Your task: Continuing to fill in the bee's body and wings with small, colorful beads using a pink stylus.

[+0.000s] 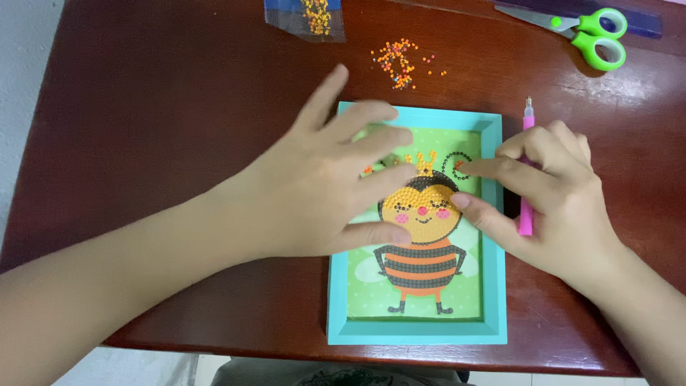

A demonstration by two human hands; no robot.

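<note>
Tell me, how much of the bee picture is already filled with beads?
The bee's face and striped body look beaded. The right hand, holding the pink pen, presses at the antenna; the left hand hides the rest. Loose beads remain.

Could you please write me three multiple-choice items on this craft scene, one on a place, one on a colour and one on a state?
1. Where do the scissors lie on the table?
A. far right corner
B. near left corner
C. inside the frame

2. What colour is the picture frame?
A. red
B. turquoise
C. black

3. What is the left hand doing?
A. gripping the scissors
B. resting flat, fingers spread, on the bee picture
C. clenched in a fist

Answers:
1 A, they lie at the top right edge.
2 B, its border is turquoise.
3 B, the open fingers lie across the picture, while the right hand holds the pink pen.
</note>
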